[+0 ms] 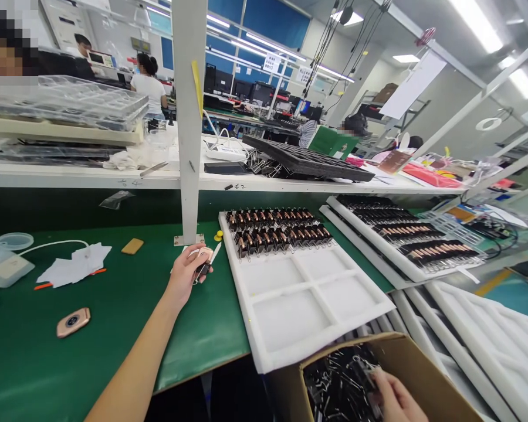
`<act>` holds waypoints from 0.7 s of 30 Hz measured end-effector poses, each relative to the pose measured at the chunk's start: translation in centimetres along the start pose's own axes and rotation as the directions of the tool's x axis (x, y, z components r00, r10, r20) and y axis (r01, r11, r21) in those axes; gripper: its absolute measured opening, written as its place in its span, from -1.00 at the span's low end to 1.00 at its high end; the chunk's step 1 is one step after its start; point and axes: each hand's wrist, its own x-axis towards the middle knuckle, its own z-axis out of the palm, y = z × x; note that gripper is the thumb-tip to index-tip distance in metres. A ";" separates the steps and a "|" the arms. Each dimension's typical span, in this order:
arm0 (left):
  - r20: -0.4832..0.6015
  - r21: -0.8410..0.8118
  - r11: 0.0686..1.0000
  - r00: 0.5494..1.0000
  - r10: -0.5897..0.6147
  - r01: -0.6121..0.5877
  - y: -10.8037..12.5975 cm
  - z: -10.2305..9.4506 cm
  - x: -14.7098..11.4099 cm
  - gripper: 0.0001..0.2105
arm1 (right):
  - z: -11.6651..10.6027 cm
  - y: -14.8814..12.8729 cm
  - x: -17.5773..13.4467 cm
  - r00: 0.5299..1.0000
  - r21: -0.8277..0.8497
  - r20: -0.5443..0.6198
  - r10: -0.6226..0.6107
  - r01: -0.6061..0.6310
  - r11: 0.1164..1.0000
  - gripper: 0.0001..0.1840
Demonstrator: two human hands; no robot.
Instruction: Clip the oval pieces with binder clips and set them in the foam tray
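Note:
My left hand [185, 274] is closed around a rose-gold part [205, 254] above the green mat. A black binder clip [203, 269] sits on that part, and a thin white blade-like piece [215, 253] sticks up beside it. Low at the right, my right hand [396, 397] reaches into a cardboard box [402, 346] of black binder clips [334, 384]. Its thumb and fingers pinch a binder clip [363, 375] there. Another rose-gold part [73, 322] with a dark round centre lies flat on the mat at the left.
A white foam tray [286, 310] holds two rows of clipped parts [273, 228]; similar filled trays [405, 234] stand right. Foam trays [488, 328] are stacked beside the box. A white post [189, 117] rises behind my left hand. A bottle [9, 266] and papers [74, 265] lie left.

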 end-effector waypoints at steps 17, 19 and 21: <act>0.267 0.231 0.969 0.952 -0.147 0.085 0.2 0.4 -1.3 -0.69 | 23.0 -24.5 -5.6 0.524 0.654 0.620 -0.584 0.067 0.754 -0.49; 0.249 0.235 0.969 0.959 -0.137 0.078 0.2 0.3 -1.2 -0.70 | 25.0 -24.9 -6.1 0.472 0.641 0.657 -0.588 0.061 0.765 -0.51; 0.227 0.244 0.968 0.966 -0.119 0.062 0.2 0.2 -1.0 -0.71 | 26.0 -24.7 -6.5 0.441 0.638 0.666 -0.602 0.081 0.766 -0.53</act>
